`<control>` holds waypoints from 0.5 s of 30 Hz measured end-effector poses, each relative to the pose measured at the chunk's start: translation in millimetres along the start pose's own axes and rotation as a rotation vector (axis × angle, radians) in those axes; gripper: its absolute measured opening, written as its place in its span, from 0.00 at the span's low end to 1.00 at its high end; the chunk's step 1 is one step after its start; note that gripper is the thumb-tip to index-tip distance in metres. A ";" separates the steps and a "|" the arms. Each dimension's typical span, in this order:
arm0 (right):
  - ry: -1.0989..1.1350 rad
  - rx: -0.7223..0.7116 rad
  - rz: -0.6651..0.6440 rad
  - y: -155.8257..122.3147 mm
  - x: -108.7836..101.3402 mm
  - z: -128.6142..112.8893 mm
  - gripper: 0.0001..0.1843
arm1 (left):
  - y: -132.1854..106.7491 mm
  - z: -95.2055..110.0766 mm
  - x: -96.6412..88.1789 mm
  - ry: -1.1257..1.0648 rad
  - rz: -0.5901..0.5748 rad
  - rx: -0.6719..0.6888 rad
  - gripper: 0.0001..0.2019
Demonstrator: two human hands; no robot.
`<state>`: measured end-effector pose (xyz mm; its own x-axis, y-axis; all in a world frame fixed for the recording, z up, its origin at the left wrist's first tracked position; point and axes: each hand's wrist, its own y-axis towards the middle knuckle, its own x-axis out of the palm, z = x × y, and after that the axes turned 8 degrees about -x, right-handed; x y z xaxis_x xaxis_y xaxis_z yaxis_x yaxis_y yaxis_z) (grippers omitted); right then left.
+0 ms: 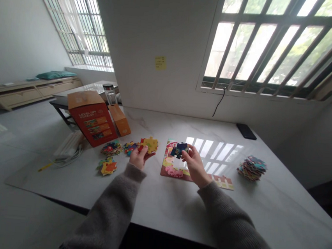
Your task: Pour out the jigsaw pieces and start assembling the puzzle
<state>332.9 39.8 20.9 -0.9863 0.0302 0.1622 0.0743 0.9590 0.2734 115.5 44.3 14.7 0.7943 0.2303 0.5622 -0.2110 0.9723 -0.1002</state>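
Observation:
My left hand (138,157) is closed on a stack of yellow and red puzzle pieces (150,144), held just above the white marble table (161,202). My right hand (194,164) pinches a dark blue puzzle piece (179,149) over the top of a partly assembled puzzle (173,171), which lies flat between the two hands. Both forearms wear grey knit sleeves.
Small heaps of loose pieces (111,148) lie left of my left hand, and a bigger pile (252,168) sits at the right. An orange puzzle box (92,118) stands open at the back left beside a glass jar (110,93). A black phone (246,131) lies near the wall. White cables (68,146) rest at the table's left edge.

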 end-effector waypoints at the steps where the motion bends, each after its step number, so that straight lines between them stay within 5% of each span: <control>1: -0.044 -0.023 -0.025 7.0 1.8 3.8 0.25 | 5.6 5.4 -6.4 0.007 0.068 0.066 0.21; 4: -0.172 -0.068 -0.162 30.5 20.2 16.7 0.22 | 18.2 14.9 -22.3 0.033 0.207 0.133 0.20; 7: -0.343 -0.073 -0.264 55.0 52.3 28.7 0.18 | 21.8 13.8 -28.8 0.092 0.230 0.114 0.20; 15: -0.599 -0.067 -0.277 101.9 114.4 57.2 0.15 | 17.5 9.4 -24.9 0.074 0.260 0.079 0.19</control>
<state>219.3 157.1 13.1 -0.8802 -0.0448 -0.4724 -0.2035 0.9350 0.2904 86.8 55.2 6.6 0.7463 0.4770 0.4642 -0.4549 0.8747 -0.1676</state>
